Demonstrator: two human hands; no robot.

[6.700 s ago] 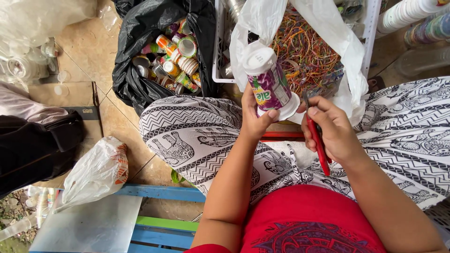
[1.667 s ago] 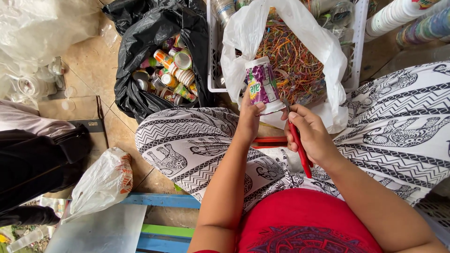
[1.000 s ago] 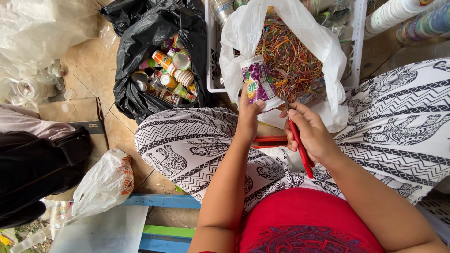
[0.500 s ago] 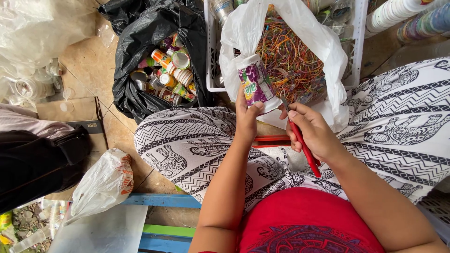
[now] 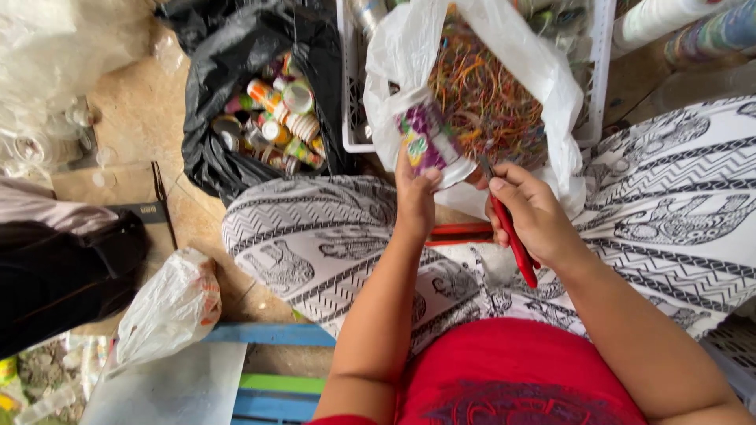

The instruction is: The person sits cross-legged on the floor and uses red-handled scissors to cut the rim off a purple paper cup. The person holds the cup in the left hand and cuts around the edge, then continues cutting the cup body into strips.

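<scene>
My left hand [image 5: 415, 191] grips a small plastic bottle [image 5: 424, 139] with a purple and green label, held tilted over my lap. My right hand [image 5: 529, 211] holds a red-handled cutter [image 5: 513, 243], its blade tip next to the bottle's lower end. Just beyond the bottle lies a white plastic bag [image 5: 543, 75] full of thin coloured label strips [image 5: 480, 94]. Both knees, in black-and-white patterned cloth [image 5: 315, 244], spread out below my hands.
A black bag [image 5: 213, 149] with several small labelled bottles [image 5: 279, 118] sits on the floor at the left. A white crate [image 5: 350, 79] stands behind the white bag. A tied clear bag [image 5: 169, 311] and a blue wooden seat [image 5: 272, 334] lie near left.
The bottle has been turned in my left hand, from upright with its cap showing to tilted. My right hand with the cutter stays against the bottle's end.
</scene>
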